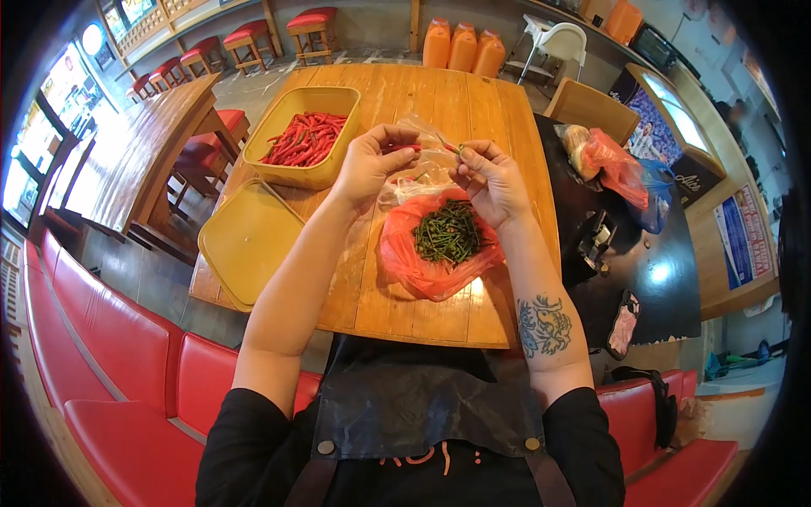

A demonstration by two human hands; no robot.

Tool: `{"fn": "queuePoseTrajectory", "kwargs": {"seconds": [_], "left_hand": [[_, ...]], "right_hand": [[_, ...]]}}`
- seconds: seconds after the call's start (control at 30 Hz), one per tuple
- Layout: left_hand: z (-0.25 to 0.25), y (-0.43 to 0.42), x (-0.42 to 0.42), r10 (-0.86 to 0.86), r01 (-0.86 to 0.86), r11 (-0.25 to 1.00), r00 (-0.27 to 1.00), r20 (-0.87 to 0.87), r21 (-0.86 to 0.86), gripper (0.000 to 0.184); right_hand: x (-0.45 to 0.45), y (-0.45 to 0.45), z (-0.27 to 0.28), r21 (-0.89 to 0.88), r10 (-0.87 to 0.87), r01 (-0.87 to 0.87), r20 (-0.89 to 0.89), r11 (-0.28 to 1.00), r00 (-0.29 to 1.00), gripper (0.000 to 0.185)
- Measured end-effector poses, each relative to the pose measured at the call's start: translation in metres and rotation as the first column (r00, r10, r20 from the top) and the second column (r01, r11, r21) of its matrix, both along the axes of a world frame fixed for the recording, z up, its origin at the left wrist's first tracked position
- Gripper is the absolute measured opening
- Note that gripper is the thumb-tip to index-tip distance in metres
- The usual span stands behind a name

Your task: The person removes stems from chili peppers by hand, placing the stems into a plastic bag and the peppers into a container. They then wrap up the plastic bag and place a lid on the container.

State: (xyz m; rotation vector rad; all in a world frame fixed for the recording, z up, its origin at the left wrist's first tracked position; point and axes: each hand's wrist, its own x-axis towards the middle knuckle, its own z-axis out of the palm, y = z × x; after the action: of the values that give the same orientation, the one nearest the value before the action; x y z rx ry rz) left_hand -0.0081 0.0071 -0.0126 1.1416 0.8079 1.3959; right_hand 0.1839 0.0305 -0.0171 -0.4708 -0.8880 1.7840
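My left hand (376, 162) is closed, its thumb and fingers pinching a red chili (404, 149). Facing it, my right hand (494, 179) pinches a green chili stem (459, 149) with a bit of red at its tip. Both hands are raised over the table, a small gap between them. Below lies a red plastic bag (397, 253), its mouth spread around a heap of green stems (448, 232). A clear plastic bag (405, 193) is crumpled behind it. To the left, a yellow tub (351, 106) holds many red chilies (306, 139).
The tub's yellow lid (249, 241) rests at the left edge of the wooden table (405, 317). On the black table (659, 296) at right are plastic bags (621, 165) and a pink-backed phone (624, 324). Red bench seats (127, 296) and orange jugs (462, 46) surround the area.
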Motion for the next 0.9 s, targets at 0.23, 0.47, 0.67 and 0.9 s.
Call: {"fn": "queuePoseTrajectory", "kwargs": {"seconds": [0.23,0.47,0.67,0.9], "left_hand": [[0.009,0.014,-0.057,0.596,-0.398,0.793,0.664,-0.451,0.462,0.021],[0.018,0.003,-0.057,0.866,-0.269,0.492,0.049,-0.498,0.828,0.023],[0.005,-0.013,0.024,0.119,-0.063,0.985,0.921,-0.370,0.162,0.019],[0.008,-0.012,0.016,0.093,-0.088,0.990,0.995,-0.044,0.111,0.009]], "right_hand": [[0.001,0.000,0.002,-0.015,0.004,-0.004,0.004,1.000,1.000,0.010],[0.000,-0.003,0.002,-0.012,0.035,-0.035,0.002,0.999,0.999,0.011],[-0.009,-0.009,0.005,0.045,0.013,-0.017,0.084,0.999,0.996,0.011],[0.009,-0.003,0.010,0.260,0.002,-0.157,0.514,0.953,0.858,0.017]]}}
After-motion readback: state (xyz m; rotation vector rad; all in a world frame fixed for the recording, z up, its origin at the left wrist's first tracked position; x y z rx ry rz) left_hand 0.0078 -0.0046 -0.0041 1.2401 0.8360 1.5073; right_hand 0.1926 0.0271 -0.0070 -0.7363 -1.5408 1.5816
